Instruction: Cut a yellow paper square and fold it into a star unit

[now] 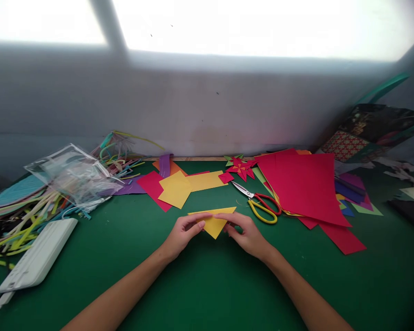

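Note:
A yellow paper (215, 227), folded into a triangle with its point toward me, is between my two hands. My left hand (185, 233) grips its left side, thumb and fingers closed on it. On the right side, my right hand (245, 232) holds the paper's upper edge, its index fingertip near the middle of the fold. Just beyond lie a yellow sheet (176, 189) and a red sheet (154, 187). Scissors (264, 208) with one red and one yellow handle rest to the right, near a small red folded square (226, 177) and a red paper star (241, 168).
Large red sheets (307, 186) are stacked at the right on the green table (207, 289). A white power strip (41, 255), clear plastic bags (76, 177) and many coloured strips cover the left side. A patterned box (347, 146) stands at the back right.

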### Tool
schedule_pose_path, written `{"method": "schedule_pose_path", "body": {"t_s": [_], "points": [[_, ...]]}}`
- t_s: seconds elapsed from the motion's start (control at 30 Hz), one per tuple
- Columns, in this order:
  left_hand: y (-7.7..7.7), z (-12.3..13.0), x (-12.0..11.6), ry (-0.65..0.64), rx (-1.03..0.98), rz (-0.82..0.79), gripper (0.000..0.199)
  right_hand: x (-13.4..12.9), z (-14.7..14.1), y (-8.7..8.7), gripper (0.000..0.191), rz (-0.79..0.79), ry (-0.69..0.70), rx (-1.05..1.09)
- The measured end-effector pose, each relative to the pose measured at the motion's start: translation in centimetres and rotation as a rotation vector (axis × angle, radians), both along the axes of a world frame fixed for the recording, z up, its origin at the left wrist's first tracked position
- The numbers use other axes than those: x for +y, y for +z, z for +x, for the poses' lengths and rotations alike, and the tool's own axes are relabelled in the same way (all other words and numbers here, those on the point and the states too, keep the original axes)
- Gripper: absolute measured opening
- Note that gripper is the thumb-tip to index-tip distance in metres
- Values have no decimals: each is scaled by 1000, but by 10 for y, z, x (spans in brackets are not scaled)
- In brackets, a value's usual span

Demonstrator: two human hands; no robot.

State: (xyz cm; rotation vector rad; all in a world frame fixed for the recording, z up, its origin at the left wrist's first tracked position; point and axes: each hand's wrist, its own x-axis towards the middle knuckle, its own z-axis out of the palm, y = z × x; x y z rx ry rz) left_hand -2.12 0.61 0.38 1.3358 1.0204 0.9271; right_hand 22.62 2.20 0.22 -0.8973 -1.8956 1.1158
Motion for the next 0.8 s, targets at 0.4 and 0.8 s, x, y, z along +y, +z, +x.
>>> {"method": "schedule_pose_path", "body": {"t_s": [0.4, 0.8], "points": [[-12, 3, 0, -86, -83, 96, 42, -12, -23, -8, 17, -179, -160, 261], [-1, 8, -4, 31, -40, 121, 30, -17, -39, -11, 25, -333, -232, 358]]}}
